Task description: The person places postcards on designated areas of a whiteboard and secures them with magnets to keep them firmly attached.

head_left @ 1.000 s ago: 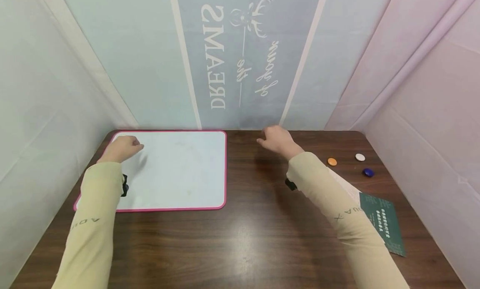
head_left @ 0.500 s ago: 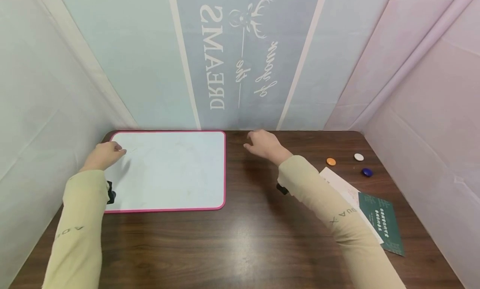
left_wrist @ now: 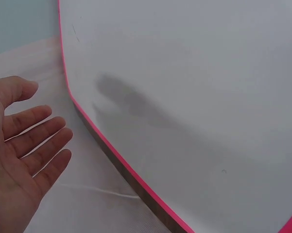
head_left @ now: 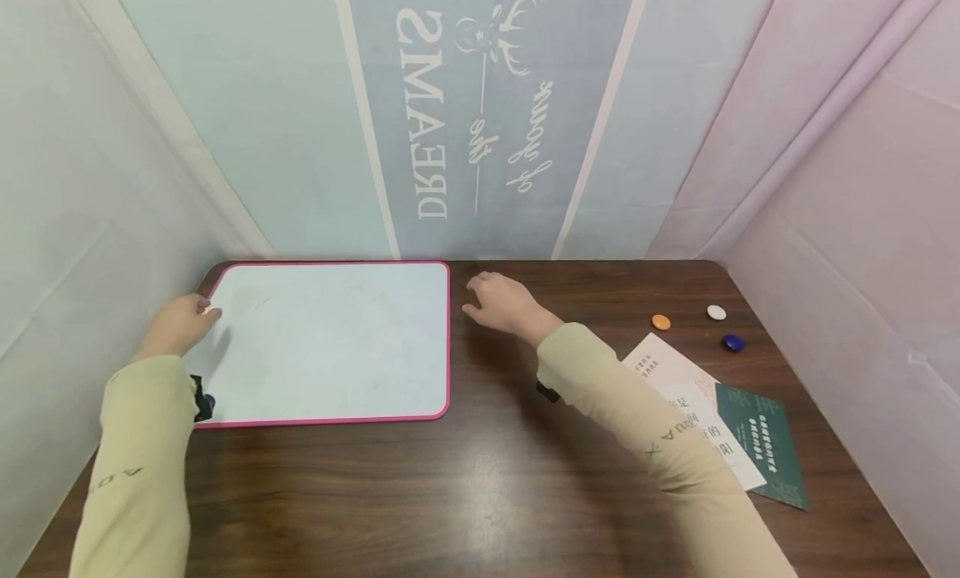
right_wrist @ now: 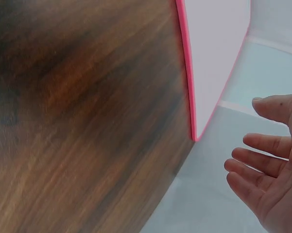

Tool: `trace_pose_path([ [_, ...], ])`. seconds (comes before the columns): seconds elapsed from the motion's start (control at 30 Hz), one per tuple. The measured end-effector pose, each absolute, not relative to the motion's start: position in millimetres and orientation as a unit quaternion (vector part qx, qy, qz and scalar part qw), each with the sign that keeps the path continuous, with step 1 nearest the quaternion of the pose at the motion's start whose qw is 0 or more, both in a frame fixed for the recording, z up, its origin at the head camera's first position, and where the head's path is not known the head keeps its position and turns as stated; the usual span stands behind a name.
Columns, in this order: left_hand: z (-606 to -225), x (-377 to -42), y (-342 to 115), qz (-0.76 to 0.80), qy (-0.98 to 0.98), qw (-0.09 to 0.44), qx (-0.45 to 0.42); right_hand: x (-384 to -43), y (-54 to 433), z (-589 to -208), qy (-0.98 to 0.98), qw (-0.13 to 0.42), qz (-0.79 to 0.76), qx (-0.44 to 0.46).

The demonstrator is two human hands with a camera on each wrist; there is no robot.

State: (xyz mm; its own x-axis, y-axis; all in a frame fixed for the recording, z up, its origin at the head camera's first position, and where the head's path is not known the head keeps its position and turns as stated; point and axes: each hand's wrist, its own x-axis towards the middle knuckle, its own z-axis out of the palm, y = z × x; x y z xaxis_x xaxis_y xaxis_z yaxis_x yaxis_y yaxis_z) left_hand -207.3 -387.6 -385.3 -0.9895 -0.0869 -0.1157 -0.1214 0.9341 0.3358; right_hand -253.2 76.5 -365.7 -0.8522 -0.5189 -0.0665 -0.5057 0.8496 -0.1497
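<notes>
A whiteboard (head_left: 330, 344) with a pink edge lies flat at the left of the brown table. My left hand (head_left: 177, 324) hovers by its left edge, casting a shadow on the white surface. In the left wrist view the left hand (left_wrist: 24, 131) has its fingers loosely extended, apart from the pink rim. Just beyond the board's right edge is my right hand (head_left: 504, 301), above the table. The right wrist view shows the right hand (right_wrist: 267, 165) with relaxed fingers and thumb apart, holding nothing, near a corner of the whiteboard (right_wrist: 214, 58).
At the right lie an orange magnet-like disc (head_left: 661, 322), a white disc (head_left: 716, 312) and a blue disc (head_left: 732, 343). Printed white paper (head_left: 738, 457) and a green card (head_left: 772, 444) lie in front of them, partly under my right sleeve. Fabric walls (head_left: 495, 228) surround the table.
My left hand has moved left, from over the whiteboard to its left edge. My right hand has shifted left toward the board's right edge, uncovering more of the papers. The board stays put.
</notes>
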Motion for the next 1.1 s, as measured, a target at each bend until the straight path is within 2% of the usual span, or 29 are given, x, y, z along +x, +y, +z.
trace_pose_path([
  [0.3,-393,-200,-401,0.173,0.983,0.047,-0.046,-241,58,-382,0.954,0.081,-0.08,-0.276],
  [0.6,-402,-197,-405,0.203,0.97,0.109,-0.077,-234,44,-399,0.949,0.108,-0.096,-0.281],
  [0.9,-411,-195,-406,0.206,0.967,0.121,-0.093,-229,37,-414,0.948,0.152,-0.101,-0.261],
  [1.1,-417,-194,-407,0.206,0.965,0.127,-0.1,-225,35,-421,0.942,0.162,-0.108,-0.272],
])
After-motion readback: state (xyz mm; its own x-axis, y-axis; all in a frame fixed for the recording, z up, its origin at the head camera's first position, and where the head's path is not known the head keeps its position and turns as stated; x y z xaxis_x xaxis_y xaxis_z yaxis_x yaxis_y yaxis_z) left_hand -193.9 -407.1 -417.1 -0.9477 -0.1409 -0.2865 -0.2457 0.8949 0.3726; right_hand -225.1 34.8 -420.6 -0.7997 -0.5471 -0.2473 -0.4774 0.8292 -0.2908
